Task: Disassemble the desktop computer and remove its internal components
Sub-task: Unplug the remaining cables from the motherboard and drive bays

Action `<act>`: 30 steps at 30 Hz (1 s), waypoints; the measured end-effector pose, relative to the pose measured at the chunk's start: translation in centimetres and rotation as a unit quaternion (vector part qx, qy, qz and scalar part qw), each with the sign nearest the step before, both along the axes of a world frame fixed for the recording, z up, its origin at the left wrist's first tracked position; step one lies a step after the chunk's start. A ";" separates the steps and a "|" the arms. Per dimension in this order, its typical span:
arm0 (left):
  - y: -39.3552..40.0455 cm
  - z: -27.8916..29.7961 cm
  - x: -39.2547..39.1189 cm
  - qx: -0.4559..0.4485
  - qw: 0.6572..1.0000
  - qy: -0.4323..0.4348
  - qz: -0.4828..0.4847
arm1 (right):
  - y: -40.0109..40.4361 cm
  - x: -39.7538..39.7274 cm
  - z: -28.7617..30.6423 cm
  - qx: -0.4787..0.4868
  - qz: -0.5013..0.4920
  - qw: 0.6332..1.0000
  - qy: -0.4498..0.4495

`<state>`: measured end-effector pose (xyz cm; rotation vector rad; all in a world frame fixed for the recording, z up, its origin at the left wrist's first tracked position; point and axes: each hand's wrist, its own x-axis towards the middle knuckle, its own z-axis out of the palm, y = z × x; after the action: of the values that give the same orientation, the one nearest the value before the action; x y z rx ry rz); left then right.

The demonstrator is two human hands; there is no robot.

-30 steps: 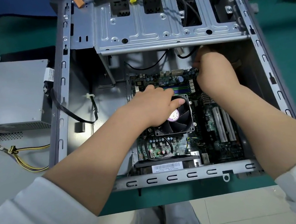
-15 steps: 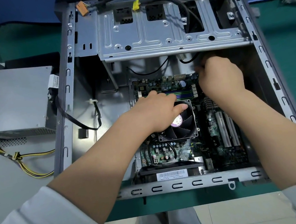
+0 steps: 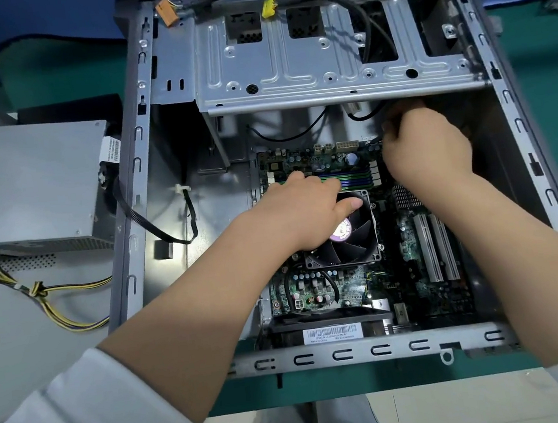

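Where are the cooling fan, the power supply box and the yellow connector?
cooling fan (image 3: 349, 241): head view, black blades.
power supply box (image 3: 30, 182): head view, grey top face.
yellow connector (image 3: 269, 7): head view, plastic body.

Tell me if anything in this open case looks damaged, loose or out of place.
No damage shows. The power supply lies outside the case, left of it, its yellow-black wires loose. An orange connector and a yellow connector dangle unplugged at the far edge.
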<state>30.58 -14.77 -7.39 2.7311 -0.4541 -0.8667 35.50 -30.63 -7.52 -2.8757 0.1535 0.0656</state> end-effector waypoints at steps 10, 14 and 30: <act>0.0 0.1 0.0 -0.001 1.000 0.001 0.002 | -0.1 0.0 0.2 -0.012 0.012 1.000 -0.006; 0.0 0.1 0.0 -0.003 1.000 0.003 0.002 | 0.0 -0.1 0.3 0.021 -0.008 1.000 0.005; -0.1 0.2 0.0 0.002 1.000 0.007 -0.004 | -0.4 0.0 0.2 -0.003 0.015 1.000 0.000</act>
<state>30.62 -14.84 -7.20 2.7267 -0.4604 -0.8885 35.52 -31.03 -7.36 -2.8834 0.1102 0.0699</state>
